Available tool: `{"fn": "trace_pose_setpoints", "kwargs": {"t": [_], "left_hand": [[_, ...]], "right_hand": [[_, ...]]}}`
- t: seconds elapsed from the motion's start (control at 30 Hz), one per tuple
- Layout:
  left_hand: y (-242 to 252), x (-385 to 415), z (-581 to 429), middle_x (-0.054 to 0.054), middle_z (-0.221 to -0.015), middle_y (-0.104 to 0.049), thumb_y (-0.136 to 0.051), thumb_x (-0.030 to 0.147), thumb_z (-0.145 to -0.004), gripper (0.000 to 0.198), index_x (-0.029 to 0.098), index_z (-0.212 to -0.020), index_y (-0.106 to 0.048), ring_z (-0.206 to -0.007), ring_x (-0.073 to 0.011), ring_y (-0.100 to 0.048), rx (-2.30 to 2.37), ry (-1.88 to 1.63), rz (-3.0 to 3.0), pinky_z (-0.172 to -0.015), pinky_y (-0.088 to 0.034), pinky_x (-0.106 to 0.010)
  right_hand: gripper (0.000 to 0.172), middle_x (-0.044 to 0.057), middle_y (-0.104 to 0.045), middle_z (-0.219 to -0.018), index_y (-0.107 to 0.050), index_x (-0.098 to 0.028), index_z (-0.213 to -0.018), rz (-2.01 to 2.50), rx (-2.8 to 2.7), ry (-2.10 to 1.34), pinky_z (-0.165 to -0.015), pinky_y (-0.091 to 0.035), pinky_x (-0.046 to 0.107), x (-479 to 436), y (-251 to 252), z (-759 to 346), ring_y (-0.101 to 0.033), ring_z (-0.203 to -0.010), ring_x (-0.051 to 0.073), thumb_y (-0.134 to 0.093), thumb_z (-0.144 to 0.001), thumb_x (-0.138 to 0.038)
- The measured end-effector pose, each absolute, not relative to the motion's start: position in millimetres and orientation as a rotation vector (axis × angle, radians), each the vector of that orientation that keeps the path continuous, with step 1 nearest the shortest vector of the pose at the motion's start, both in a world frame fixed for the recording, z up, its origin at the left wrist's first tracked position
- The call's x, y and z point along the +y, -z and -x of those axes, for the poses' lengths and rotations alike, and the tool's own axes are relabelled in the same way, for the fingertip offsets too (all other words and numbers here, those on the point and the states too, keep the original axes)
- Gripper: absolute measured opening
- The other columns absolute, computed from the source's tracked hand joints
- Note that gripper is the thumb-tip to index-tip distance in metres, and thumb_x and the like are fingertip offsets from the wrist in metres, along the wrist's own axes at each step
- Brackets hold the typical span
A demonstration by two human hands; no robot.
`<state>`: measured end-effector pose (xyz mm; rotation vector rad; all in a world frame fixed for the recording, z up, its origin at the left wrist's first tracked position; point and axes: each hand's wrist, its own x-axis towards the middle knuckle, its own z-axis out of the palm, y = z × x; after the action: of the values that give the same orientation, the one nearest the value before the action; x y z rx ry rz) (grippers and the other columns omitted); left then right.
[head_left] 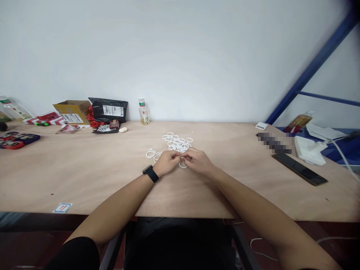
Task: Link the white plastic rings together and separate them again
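Note:
My left hand (168,162), with a black watch (150,173) on its wrist, meets my right hand (197,160) over the middle of the table. Both sets of fingers are pinched together at the top of a white ring (183,166), whose lower curve shows below the fingertips. The part between the fingers is hidden. Just beyond the hands lies a loose pile of several similar white rings (176,141), some with a small loop on the edge. A few more rings (151,153) lie left of my left hand.
Along the wall stand a drink bottle (144,112), a black parcel bag (109,109) and an open cardboard box (73,111). To the right lie a phone (299,168) and a white stand-like object (309,150). A numbered label (62,207) sits at the front edge.

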<state>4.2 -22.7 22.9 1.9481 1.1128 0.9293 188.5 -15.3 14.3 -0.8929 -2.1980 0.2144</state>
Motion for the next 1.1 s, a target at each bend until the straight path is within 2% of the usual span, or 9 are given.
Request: {"fn": "trace_pose_setpoints", "kwargs": {"t": [0.13, 0.33, 0.53, 0.7, 0.83, 0.97, 1.1], "left_hand": [[-19, -19, -5, -0.003, -0.079, -0.072, -0.05, 0.017, -0.074, 0.026, 0.013, -0.086, -0.073, -0.069, -0.0136, -0.062, 1.121, -0.984, -1.877, -0.066, -0.046, -0.022], [-21, -19, -4, 0.0, -0.064, -0.066, -0.05, 0.016, -0.071, 0.022, 0.013, -0.073, -0.071, -0.057, -0.011, -0.054, 1.176, -0.982, -1.916, -0.055, -0.04, -0.02], [-24, -19, -1, -0.002, -0.066, -0.067, -0.044, 0.015, -0.073, 0.025, 0.015, -0.067, -0.069, -0.065, -0.0139, -0.058, 1.201, -0.933, -2.118, -0.063, -0.043, -0.023], [-23, -15, 5, -0.004, -0.087, -0.072, -0.041, 0.017, -0.08, 0.031, 0.017, -0.08, -0.072, -0.082, -0.0175, -0.063, 1.254, -0.814, -2.292, -0.078, -0.046, -0.027], [-20, -12, 10, -0.008, -0.087, -0.069, -0.041, 0.018, -0.082, 0.03, 0.017, -0.076, -0.071, -0.084, -0.0198, -0.061, 1.384, -0.62, -2.479, -0.083, -0.045, -0.031], [-18, -10, 13, -0.014, -0.086, -0.067, -0.043, 0.02, -0.082, 0.029, 0.015, -0.07, -0.069, -0.087, -0.0256, -0.059, 1.569, -0.491, -2.603, -0.084, -0.042, -0.04], [-20, -10, 13, -0.014, -0.089, -0.068, -0.042, 0.02, -0.084, 0.03, 0.016, -0.073, -0.07, -0.091, -0.0281, -0.057, 1.645, -0.439, -2.624, -0.083, -0.038, -0.043]], "right_hand": [[0.015, 0.001, -0.062, -0.075, -0.067, -0.021, -0.082, 0.878, -2.189, -0.23, -0.063, -0.042, 0.024, -15, -13, -188, -0.055, -0.066, 0.012, -0.056, -0.078, -0.012], [0.01, 0.0, -0.064, -0.073, -0.065, -0.021, -0.083, 0.908, -2.219, -0.354, -0.062, -0.042, 0.023, -20, -14, -183, -0.055, -0.064, 0.012, -0.056, -0.082, -0.017], [0.006, -0.001, -0.066, -0.076, -0.065, -0.021, -0.086, 0.92, -2.245, -0.477, -0.064, -0.043, 0.023, -23, -16, -184, -0.058, -0.067, 0.012, -0.06, -0.083, -0.023], [0.015, 0.001, -0.068, -0.082, -0.067, -0.02, -0.093, 0.994, -2.212, -0.472, -0.065, -0.045, 0.025, -13, -15, -192, -0.059, -0.069, 0.013, -0.059, -0.086, -0.032], [0.02, 0.006, -0.067, -0.102, -0.066, -0.02, -0.104, 1.106, -2.255, -0.328, -0.079, -0.048, 0.031, 1, -8, -201, -0.062, -0.088, 0.018, -0.059, -0.086, -0.027], [0.034, 0.01, -0.06, -0.125, -0.059, -0.02, -0.122, 1.045, -2.349, -0.294, -0.096, -0.045, 0.038, 10, 0, -206, -0.056, -0.114, 0.021, -0.054, -0.088, -0.019], [0.038, 0.009, -0.062, -0.122, -0.059, -0.022, -0.122, 1.092, -2.379, -0.27, -0.096, -0.046, 0.037, 14, 6, -207, -0.057, -0.113, 0.021, -0.053, -0.086, -0.013]]}}
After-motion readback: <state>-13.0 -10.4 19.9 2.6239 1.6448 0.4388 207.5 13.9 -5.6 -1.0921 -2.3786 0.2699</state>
